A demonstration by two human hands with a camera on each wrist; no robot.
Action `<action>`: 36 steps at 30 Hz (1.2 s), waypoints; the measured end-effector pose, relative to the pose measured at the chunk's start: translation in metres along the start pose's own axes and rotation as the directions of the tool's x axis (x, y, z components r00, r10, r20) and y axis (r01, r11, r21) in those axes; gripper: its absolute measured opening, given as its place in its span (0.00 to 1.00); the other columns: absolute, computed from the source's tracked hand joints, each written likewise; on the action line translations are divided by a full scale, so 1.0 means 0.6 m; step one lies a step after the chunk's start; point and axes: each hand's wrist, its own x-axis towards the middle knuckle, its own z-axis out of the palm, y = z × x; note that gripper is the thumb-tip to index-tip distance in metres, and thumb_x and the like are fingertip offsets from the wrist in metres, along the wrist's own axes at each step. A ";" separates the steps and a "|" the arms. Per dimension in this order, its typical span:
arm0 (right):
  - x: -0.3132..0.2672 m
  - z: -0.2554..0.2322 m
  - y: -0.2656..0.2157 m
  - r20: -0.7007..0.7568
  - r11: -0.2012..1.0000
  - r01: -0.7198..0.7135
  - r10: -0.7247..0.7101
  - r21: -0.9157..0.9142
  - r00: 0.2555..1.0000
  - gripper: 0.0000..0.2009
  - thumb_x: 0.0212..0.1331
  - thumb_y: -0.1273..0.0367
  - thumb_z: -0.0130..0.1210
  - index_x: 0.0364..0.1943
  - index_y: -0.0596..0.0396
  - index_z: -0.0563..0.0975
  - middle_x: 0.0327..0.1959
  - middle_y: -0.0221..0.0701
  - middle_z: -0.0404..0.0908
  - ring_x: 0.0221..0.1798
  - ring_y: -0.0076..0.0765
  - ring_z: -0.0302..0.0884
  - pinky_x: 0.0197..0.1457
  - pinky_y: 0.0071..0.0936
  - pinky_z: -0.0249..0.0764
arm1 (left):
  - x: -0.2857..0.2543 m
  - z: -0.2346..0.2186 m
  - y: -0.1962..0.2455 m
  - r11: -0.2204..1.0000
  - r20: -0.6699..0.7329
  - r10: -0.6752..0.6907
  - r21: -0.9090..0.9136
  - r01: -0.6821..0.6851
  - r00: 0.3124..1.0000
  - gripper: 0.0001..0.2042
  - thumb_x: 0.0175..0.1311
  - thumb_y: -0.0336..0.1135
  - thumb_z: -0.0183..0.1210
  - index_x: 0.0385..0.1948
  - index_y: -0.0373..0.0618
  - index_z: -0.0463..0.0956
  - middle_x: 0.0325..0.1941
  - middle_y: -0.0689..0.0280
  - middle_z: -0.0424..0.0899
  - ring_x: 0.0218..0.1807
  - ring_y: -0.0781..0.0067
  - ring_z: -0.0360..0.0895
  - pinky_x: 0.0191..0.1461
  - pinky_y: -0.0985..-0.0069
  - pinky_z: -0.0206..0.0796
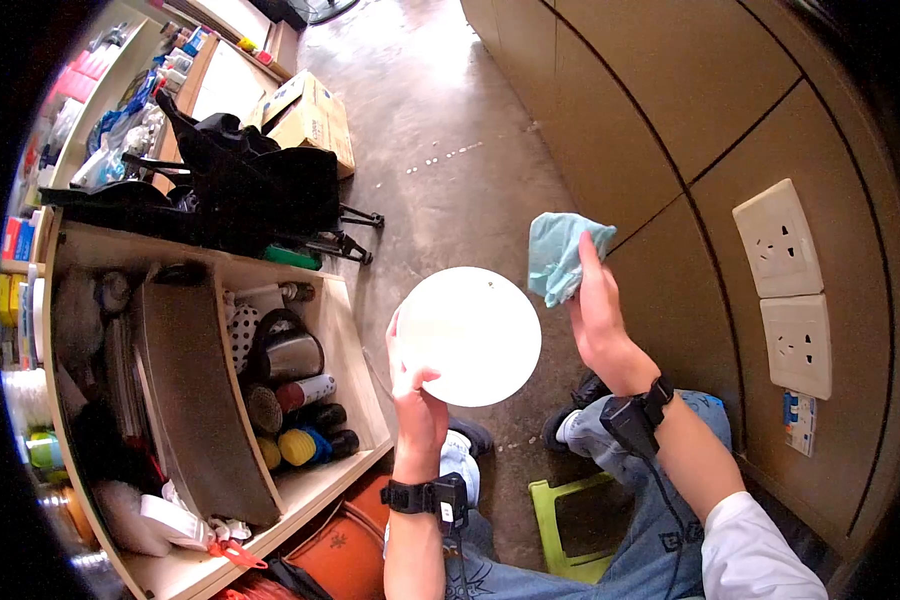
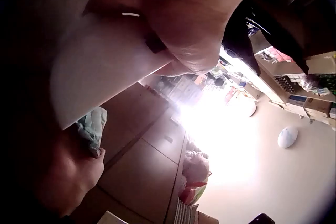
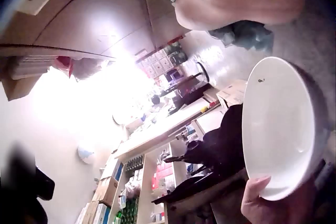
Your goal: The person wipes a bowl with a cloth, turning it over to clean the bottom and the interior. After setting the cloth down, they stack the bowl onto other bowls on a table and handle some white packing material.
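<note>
The white bowl (image 1: 470,335) is held in the air above the floor (image 1: 410,220), gripped at its near left side by the left hand (image 1: 418,400). That hand's thumb hooks over the rim onto the inside, with the other fingers curled beneath, so the hand is closed only as far as the bowl's wall allows. The right hand (image 1: 600,320) has hold of a crumpled pale blue cloth (image 1: 560,255), beside the bowl and apart from it; one finger lies nearly straight along the cloth, while how far the others curl is hard to tell.

The bowl looks stiff, smooth and probably fairly light; if it is ceramic, it could chip or break when dropped, and any wetness would make it slippery. A thumb inside the rim with fingers spread under the outer wall should be the surest hold. The cloth looks thin and soft, gives to any grip and is best bunched against the fingers.

Counted, there are one bowl, one cloth and two hands, with one green stool (image 1: 548,520) near the legs and two socket plates (image 1: 770,205) on the brown panel (image 1: 660,250)
</note>
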 end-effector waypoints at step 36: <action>-0.023 0.010 0.040 0.664 0.961 0.190 -0.009 -0.202 0.748 0.38 0.62 0.72 0.64 0.74 0.62 0.57 0.72 0.40 0.66 0.71 0.32 0.66 0.73 0.31 0.63 | -0.022 0.039 0.025 0.933 -0.113 0.351 0.129 -0.337 0.929 0.44 0.41 0.30 0.50 0.72 0.46 0.55 0.73 0.55 0.63 0.74 0.55 0.62 0.78 0.60 0.52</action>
